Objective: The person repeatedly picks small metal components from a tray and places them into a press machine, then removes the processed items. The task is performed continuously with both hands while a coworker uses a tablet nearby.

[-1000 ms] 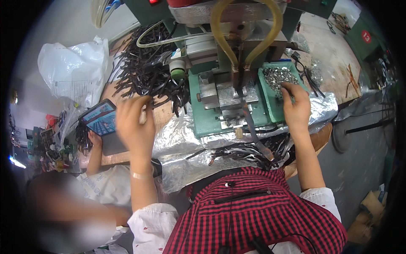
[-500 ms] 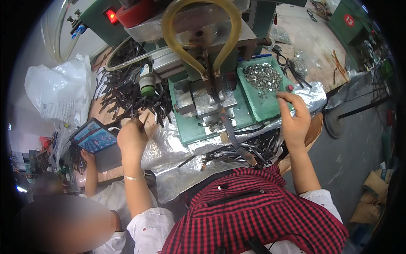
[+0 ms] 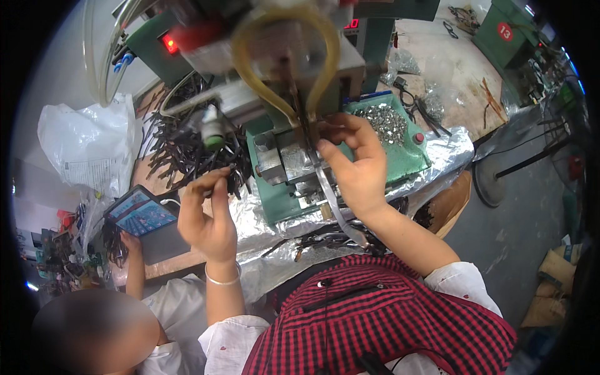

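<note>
My left hand [image 3: 209, 215] is raised beside a pile of dark strips [image 3: 181, 140]. Its thumb and fingers come together, and I cannot make out what is between them. My right hand [image 3: 359, 165] reaches in at the working point of a bench machine [image 3: 275, 156], thumb and fingertips bent close together; anything they pinch is too small or hidden to see. A long dark, shiny strip [image 3: 331, 197] runs from under the machine's head down toward my apron, next to my right thumb. Behind that hand lies a green tray [image 3: 409, 156] of small silvery metal pieces [image 3: 384, 122].
Yellow tubing [image 3: 331, 37] loops in front of the machine. More dark strips [image 3: 331, 234] lie on the foil [image 3: 250, 215] along the near edge. A co-worker's hand [image 3: 131, 244] holds a tablet [image 3: 140, 212] at left. Scissors [image 3: 406, 97] lie beyond the tray.
My right hand has moved left from the tray's edge to the machine's working point. My left hand has drawn slightly back and right from the strip pile, turning as it moved.
</note>
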{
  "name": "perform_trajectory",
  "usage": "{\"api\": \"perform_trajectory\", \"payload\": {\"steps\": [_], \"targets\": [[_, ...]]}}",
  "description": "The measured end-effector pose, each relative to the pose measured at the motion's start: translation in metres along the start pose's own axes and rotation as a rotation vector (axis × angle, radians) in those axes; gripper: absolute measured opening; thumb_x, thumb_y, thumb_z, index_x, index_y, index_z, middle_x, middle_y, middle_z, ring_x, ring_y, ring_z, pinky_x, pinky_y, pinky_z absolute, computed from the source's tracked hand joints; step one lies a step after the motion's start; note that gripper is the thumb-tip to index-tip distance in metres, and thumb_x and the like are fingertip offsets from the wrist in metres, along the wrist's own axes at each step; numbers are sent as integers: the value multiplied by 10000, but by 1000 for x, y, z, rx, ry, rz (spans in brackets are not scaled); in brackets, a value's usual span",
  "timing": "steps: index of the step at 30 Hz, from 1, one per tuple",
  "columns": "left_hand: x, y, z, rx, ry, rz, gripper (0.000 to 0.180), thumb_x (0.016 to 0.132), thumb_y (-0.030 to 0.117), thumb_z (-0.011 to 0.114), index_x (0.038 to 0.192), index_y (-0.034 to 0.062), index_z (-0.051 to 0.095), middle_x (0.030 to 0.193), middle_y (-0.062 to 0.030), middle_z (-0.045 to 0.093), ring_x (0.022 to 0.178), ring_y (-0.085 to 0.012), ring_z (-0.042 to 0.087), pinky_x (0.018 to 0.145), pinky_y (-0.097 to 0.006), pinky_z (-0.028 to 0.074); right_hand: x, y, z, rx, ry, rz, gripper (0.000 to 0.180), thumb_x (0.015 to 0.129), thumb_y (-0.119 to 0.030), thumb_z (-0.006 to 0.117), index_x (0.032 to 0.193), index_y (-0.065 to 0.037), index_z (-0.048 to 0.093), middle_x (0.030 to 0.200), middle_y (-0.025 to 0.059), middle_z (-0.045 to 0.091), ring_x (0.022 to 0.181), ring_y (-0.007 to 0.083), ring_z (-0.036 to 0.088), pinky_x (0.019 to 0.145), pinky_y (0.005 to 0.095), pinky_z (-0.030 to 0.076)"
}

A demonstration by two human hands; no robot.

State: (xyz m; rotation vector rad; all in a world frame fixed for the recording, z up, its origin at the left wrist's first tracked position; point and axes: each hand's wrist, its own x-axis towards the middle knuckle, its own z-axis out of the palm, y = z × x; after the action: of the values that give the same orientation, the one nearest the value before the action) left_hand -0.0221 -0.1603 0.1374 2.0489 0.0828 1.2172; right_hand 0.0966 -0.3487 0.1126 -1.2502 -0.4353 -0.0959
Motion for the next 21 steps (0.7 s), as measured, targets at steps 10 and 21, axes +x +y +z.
{"api": "perform_trajectory", "payload": {"steps": [10, 21], "targets": [[-11, 51, 43, 201, -353, 754, 222, 761, 177, 869, 915, 91, 734, 1064, -124, 755, 658, -159, 602, 554, -266, 463, -3, -52, -13, -109, -258, 91, 541, 879, -25, 694, 1399, -1, 544, 1326, 112, 657, 1187, 203, 649, 1019, 330, 499], [-16, 29, 71, 82, -294, 825, 218, 761, 158, 876, 890, 115, 706, 984, -101, 746, 529, -70, 497, 478, -218, 345, 5, 30, -137, -868, 13, 112, 219, 869, -64, 733, 1085, -34, 727, 1049, 78, 743, 929, 203, 689, 856, 320, 527]]}}
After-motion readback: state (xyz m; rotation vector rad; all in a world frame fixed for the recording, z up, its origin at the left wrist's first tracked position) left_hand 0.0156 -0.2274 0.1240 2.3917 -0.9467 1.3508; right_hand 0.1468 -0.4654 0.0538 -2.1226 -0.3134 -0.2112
